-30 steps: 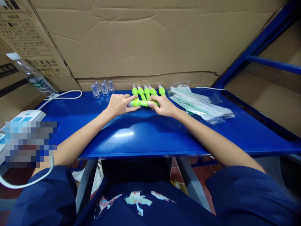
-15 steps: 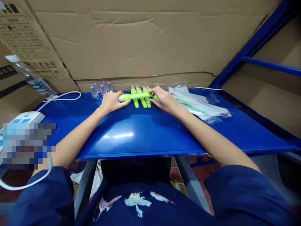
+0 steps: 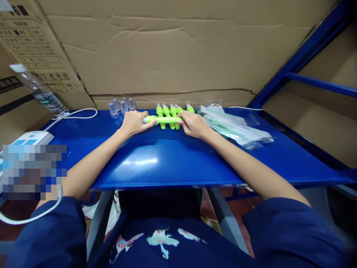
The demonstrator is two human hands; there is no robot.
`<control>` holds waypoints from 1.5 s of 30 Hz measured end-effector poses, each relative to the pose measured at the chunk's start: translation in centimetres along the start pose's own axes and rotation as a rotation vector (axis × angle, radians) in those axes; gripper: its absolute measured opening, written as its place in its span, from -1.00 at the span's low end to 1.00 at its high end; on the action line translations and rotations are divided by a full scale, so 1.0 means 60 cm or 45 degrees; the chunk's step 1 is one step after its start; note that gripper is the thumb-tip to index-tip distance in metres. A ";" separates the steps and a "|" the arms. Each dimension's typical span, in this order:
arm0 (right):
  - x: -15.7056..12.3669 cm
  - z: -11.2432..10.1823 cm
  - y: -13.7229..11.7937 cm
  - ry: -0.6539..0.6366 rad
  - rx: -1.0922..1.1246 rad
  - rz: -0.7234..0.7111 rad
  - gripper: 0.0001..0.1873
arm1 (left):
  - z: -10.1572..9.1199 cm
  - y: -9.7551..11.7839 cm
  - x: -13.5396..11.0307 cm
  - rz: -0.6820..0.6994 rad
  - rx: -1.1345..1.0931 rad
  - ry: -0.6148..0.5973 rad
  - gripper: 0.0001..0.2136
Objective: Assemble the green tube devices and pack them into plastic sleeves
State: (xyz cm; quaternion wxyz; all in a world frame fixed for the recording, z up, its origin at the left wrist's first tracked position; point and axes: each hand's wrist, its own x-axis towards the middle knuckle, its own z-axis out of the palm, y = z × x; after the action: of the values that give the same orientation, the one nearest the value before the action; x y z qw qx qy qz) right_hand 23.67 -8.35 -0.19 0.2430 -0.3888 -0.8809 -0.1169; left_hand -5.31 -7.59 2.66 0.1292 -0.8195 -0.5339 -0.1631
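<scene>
We find the held green stick (image 3: pixel 169 120) at twelve o'clock; the left hand (image 3: pixel 134 124) pinches its clear-tipped end at nine; the right hand (image 3: pixel 194 124), fingers parted half a second ago, now pinches the three-o'clock end; we judge it steadier so; other green sticks (image 3: pixel 166 111) lie behind; clear caps (image 3: pixel 113 109) stand at eleven.

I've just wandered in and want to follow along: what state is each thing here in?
Held green tube: crosswise, clear end leftward
Left hand: closed on that tube's clear end
Right hand: closed on its other end
Other green tubes: lying side by side, partly hidden
Clear domed pieces: standing upright
Plastic packets: lying overlapped
Bottle: capped
Power strip: partly blurred; on or off unclear
</scene>
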 end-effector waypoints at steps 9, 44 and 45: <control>0.008 0.011 0.018 -0.067 0.306 0.232 -0.46 | 0.003 0.006 -0.003 0.127 0.035 0.063 -0.42; 0.011 0.009 0.001 -0.072 0.857 0.375 -0.39 | -0.008 0.014 -0.002 0.031 0.187 -0.083 -0.35; 0.011 0.010 0.001 -0.022 0.822 0.340 -0.41 | -0.009 0.014 -0.001 0.011 0.189 -0.094 -0.34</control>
State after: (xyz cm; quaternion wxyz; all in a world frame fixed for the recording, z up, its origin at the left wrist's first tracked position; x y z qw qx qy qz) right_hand 23.15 -7.67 -0.37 0.3593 -0.4048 -0.8158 0.2038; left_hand -4.60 -8.19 3.07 0.1705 -0.8154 -0.5455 -0.0923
